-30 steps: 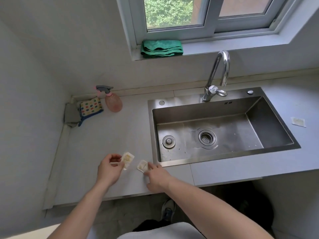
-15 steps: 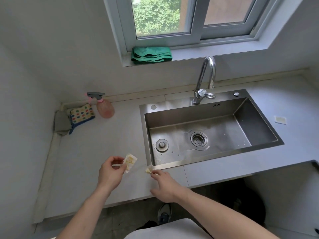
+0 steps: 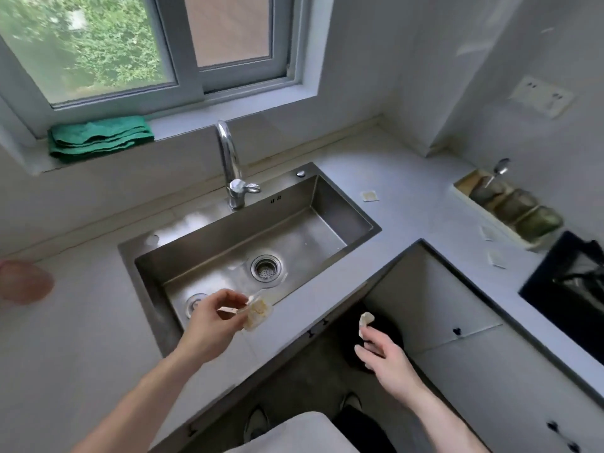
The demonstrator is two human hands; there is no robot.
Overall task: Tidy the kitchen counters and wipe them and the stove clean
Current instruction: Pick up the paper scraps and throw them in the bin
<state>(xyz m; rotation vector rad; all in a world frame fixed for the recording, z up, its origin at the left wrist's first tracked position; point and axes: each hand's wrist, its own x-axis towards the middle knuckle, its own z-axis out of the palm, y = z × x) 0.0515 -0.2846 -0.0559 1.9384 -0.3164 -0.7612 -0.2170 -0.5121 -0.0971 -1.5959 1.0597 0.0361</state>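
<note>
My left hand point(image 3: 212, 325) pinches a small crumpled sauce packet point(image 3: 258, 313) above the front rim of the steel sink point(image 3: 346, 197). My right hand point(image 3: 384, 353) is off the grey counter point(image 3: 81, 338), out over the gap in front of the cabinets. A second small packet point(image 3: 366, 322) sits at its fingertips, above a dark bin point(image 3: 392, 335) on the floor. More flat packets lie on the counter: one right of the sink point(image 3: 370, 196) and two near the stove point(image 3: 496, 258). The black stove point(image 3: 568, 289) is at the far right.
A folded green cloth point(image 3: 98, 138) lies on the windowsill. The faucet point(image 3: 228, 165) stands behind the sink. A pink spray bottle point(image 3: 23, 282) shows at the left edge. A seasoning box with jars and a spoon point(image 3: 510, 207) sits by the right wall.
My view swung right, bringing the stove and seasoning box into sight. My right hand carried its packet off the counter edge to above the bin; my left hand moved right over the sink rim.
</note>
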